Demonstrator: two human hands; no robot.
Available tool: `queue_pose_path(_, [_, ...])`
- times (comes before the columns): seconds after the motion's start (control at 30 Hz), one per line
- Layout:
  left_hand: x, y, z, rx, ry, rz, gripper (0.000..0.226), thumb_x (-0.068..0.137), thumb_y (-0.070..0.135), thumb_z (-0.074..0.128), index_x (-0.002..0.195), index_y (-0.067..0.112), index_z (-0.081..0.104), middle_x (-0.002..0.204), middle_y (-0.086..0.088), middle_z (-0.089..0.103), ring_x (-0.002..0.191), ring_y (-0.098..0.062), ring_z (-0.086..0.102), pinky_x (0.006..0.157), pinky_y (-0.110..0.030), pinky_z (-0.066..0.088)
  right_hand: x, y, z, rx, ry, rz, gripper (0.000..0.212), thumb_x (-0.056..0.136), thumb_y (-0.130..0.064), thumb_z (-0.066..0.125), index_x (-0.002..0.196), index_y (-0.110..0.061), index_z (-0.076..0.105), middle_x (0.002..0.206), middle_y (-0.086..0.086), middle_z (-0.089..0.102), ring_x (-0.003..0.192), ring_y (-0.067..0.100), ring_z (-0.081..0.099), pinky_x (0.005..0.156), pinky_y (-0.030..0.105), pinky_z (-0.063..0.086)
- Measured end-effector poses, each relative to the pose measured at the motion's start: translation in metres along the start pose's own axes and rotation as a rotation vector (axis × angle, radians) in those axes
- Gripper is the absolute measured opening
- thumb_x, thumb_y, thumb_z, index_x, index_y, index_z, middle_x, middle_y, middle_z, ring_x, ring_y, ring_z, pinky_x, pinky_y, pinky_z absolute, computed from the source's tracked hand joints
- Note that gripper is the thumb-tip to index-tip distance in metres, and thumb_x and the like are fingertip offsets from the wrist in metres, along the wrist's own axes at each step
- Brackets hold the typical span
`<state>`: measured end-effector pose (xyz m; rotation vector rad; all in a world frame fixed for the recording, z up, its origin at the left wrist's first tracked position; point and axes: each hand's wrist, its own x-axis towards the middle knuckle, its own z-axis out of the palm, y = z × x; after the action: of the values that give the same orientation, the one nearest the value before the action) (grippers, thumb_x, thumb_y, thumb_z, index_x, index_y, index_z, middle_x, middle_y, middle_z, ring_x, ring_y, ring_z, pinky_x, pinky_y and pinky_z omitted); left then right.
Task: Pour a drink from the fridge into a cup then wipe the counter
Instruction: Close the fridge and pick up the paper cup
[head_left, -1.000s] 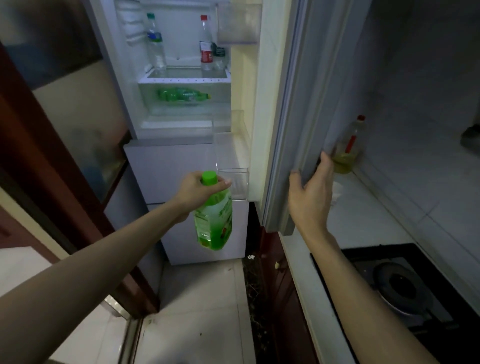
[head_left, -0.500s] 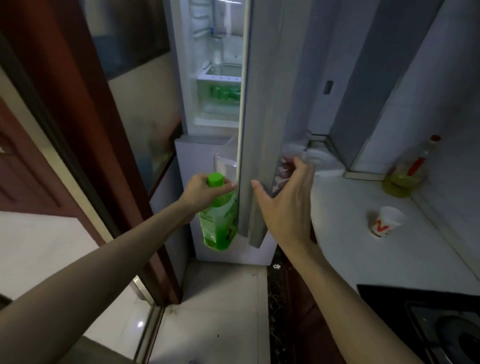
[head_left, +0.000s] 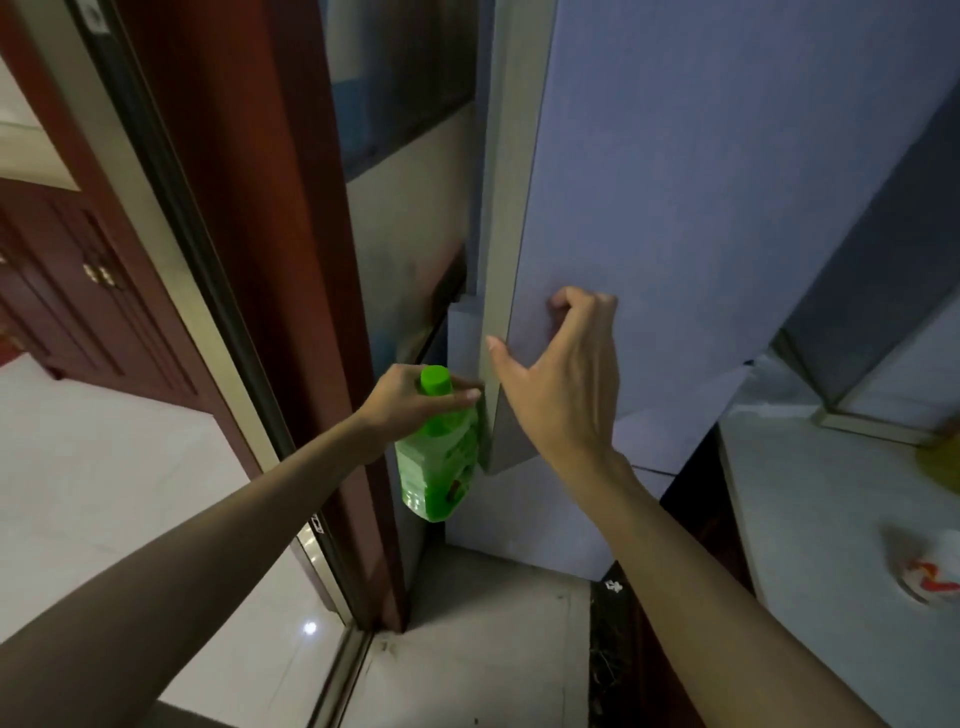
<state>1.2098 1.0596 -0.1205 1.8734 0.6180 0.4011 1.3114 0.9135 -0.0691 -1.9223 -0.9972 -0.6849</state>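
- Closed now, or very nearly, the fridge door (head_left: 675, 218) covers the lit shelves and bottles that showed through the gap half a second ago; only its grey front and pale edge strip face the camera.
- Right hand (head_left: 566, 384) has shifted from the door's edge onto its front: fingertips (head_left: 563, 306) curled against the panel, thumb by the edge strip, grip released and holding nothing.
- Left hand (head_left: 410, 400) stays clenched around the neck of the green bottle (head_left: 441, 467), just under the green cap, as before.
- That bottle hangs tilted in the air, just left of the door's lower corner, above the floor (head_left: 467, 649), its base lowest.
- On the tabletop (head_left: 810, 519) at the right, the paper cup (head_left: 924, 571) with red marks now sits blurred at the frame's edge, well apart from both hands.
- A yellow blur (head_left: 943, 467) farther back on the tabletop lies where the oil bottle stood earlier; its shape cannot be told now.
- Dark red door frame (head_left: 249, 208) fills more of the left side than before.
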Motion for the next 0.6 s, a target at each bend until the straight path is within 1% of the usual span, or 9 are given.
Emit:
queue_pose_path(0.07, [0.011,-0.004,-0.012,0.019,-0.004,0.005,0.026,0.076,0.036,0.081,0.099,0.022,0.079,0.091,0.002,0.077,0.086,-0.012,0.073,0.075,-0.023,0.057,0.016,-0.002,0.022,-0.044,0.0,-0.022,0.063,0.07,-0.047,0.077,0.108,-0.013,0.041,0.105,0.005,0.047,0.081,0.02,0.053,0.061,0.038,0.052])
queue_pose_path(0.2, [0.032,-0.01,-0.03,0.037,0.016,0.022,0.025,0.076,0.038,0.081,0.099,0.027,0.079,0.09,0.007,0.077,0.088,-0.008,0.072,0.077,-0.024,0.057,0.042,-0.004,0.062,-0.087,0.021,-0.051,0.061,0.069,-0.046,0.077,0.105,-0.015,0.039,0.102,0.007,0.048,0.079,0.025,0.053,0.06,0.037,0.047])
queue_pose_path(0.27, [0.042,-0.014,-0.04,0.062,0.023,0.022,0.022,0.076,0.039,0.081,0.096,0.03,0.08,0.089,0.008,0.077,0.088,-0.007,0.072,0.081,-0.027,0.058,0.055,-0.005,0.081,-0.11,0.019,-0.047,0.061,0.07,-0.046,0.077,0.107,-0.015,0.04,0.104,0.007,0.05,0.082,0.025,0.054,0.062,0.037,0.045])
queue_pose_path(0.33, [0.051,-0.018,-0.048,0.085,0.024,0.015,0.019,0.074,0.038,0.083,0.091,0.031,0.08,0.088,0.008,0.077,0.087,-0.006,0.071,0.081,-0.028,0.058,0.067,-0.005,0.097,-0.126,-0.002,-0.041,0.06,0.072,-0.043,0.077,0.11,-0.013,0.043,0.108,0.008,0.051,0.089,0.027,0.055,0.066,0.038,0.045])
queue_pose_path(0.43, [0.064,-0.019,-0.053,0.058,-0.01,0.014,0.017,0.071,0.041,0.084,0.086,0.033,0.08,0.089,0.007,0.077,0.088,-0.007,0.072,0.082,-0.031,0.059,0.086,0.004,0.107,-0.17,-0.037,-0.073,0.052,0.078,-0.029,0.073,0.12,-0.009,0.049,0.115,0.011,0.051,0.098,0.03,0.055,0.072,0.041,0.048])
queue_pose_path(0.47, [0.068,-0.018,-0.053,0.046,-0.028,0.015,0.016,0.071,0.04,0.084,0.085,0.033,0.079,0.089,0.008,0.077,0.087,-0.005,0.071,0.081,-0.03,0.059,0.093,0.011,0.108,-0.204,-0.045,-0.094,0.05,0.079,-0.023,0.07,0.122,-0.008,0.05,0.117,0.012,0.051,0.1,0.031,0.055,0.074,0.041,0.048])
queue_pose_path(0.5, [0.072,-0.015,-0.051,0.037,-0.046,0.015,0.013,0.073,0.037,0.083,0.085,0.032,0.079,0.088,0.009,0.076,0.084,-0.001,0.071,0.079,-0.025,0.058,0.1,0.019,0.108,-0.241,-0.052,-0.109,0.049,0.079,-0.018,0.067,0.124,-0.008,0.051,0.119,0.013,0.051,0.102,0.031,0.054,0.077,0.041,0.047])
queue_pose_path(0.57, [0.084,-0.008,-0.047,0.012,-0.078,0.007,0.01,0.078,0.028,0.08,0.087,0.026,0.077,0.086,0.013,0.074,0.076,0.008,0.068,0.072,-0.013,0.054,0.116,0.039,0.107,-0.301,-0.062,-0.119,0.054,0.075,-0.01,0.062,0.128,-0.006,0.051,0.124,0.015,0.05,0.107,0.032,0.051,0.081,0.041,0.045])
queue_pose_path(0.6, [0.091,-0.004,-0.044,-0.002,-0.089,0.006,0.009,0.08,0.025,0.079,0.089,0.024,0.077,0.087,0.014,0.073,0.075,0.009,0.067,0.07,-0.01,0.053,0.123,0.049,0.107,-0.321,-0.064,-0.12,0.057,0.074,-0.008,0.061,0.129,-0.006,0.051,0.127,0.016,0.05,0.11,0.033,0.049,0.083,0.042,0.043])
